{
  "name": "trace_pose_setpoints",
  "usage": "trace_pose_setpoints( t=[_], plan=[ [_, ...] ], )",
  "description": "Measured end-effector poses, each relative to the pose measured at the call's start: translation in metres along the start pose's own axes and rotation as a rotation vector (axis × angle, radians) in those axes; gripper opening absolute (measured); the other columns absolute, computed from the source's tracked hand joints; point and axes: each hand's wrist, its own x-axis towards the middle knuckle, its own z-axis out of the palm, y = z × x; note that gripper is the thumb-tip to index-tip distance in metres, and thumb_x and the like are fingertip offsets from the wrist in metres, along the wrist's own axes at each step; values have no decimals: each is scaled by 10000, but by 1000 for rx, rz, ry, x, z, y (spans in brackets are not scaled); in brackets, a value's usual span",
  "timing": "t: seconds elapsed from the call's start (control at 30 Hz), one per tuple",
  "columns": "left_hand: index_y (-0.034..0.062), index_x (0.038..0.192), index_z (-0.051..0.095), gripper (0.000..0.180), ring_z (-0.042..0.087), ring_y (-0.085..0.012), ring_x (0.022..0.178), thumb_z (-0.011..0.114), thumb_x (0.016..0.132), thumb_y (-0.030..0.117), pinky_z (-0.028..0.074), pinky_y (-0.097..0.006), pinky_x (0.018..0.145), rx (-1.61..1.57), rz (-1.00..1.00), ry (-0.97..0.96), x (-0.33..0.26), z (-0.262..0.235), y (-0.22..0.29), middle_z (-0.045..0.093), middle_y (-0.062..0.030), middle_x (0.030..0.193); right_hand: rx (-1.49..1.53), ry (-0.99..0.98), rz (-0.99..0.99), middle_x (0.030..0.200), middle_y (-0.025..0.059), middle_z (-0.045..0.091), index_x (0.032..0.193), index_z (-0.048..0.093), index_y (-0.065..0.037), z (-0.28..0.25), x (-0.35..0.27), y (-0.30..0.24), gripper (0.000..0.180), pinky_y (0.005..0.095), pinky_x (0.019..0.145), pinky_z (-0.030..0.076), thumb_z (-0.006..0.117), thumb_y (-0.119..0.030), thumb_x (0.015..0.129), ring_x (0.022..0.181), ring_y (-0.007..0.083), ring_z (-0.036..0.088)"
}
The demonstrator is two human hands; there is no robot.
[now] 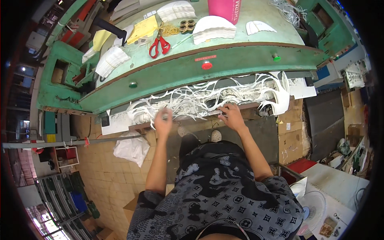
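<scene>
A tangle of white cut-out sheet scraps (188,100) with thin curved strips lies along the tray under the green machine beam (168,76). My left hand (163,121), smeared by motion, is raised at the near left edge of the scraps. Whether it holds anything cannot be made out. At the near edge, right of the middle, my right hand (232,116) reaches in with bent fingers. Its thumb and forefinger are apart beside the strips, and no held thing shows between them. A wider white scrap piece (281,96) hangs at the right end.
On the green table beyond the beam are red-handled scissors (160,46), stacks of white cut pieces (214,30), tape rolls (187,26) and a pink tumbler (225,10). A red button (207,65) sits on the beam. A white plastic bag (132,148) lies on the floor.
</scene>
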Motion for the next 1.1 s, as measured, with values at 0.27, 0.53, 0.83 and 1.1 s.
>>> trace_pose_setpoints(
  t=[0.27,0.53,0.83,1.1],
  plan=[
    [63,1169,723,464,611,-388,1072,853,831,352,484,-484,969,347,238,-274,-28,8,33,643,-160,1072,-28,-164,50,1084,194,681,1254,735,-134,-14,12,12,486,484,1002,500,840,-372,843,1120,386,628],
    [44,1091,696,615,585,-401,1040,850,789,558,474,-489,940,422,242,-306,-19,9,32,626,-188,1040,-89,9,202,1050,179,667,1051,758,-146,3,18,-13,418,486,992,500,904,-398,752,1112,389,621],
    [61,866,714,471,603,-383,927,863,797,503,472,-493,865,263,199,-213,-13,18,25,628,-158,901,-31,-58,151,1008,193,678,1037,780,-117,-2,20,-5,356,472,975,519,882,-329,770,1064,389,642],
    [66,839,791,271,692,-330,808,826,884,331,529,-443,755,200,-7,-420,12,-12,46,734,-138,822,224,-103,333,987,188,766,1064,785,-62,-86,46,-33,280,466,807,580,828,-214,833,894,355,738]
  ],
)
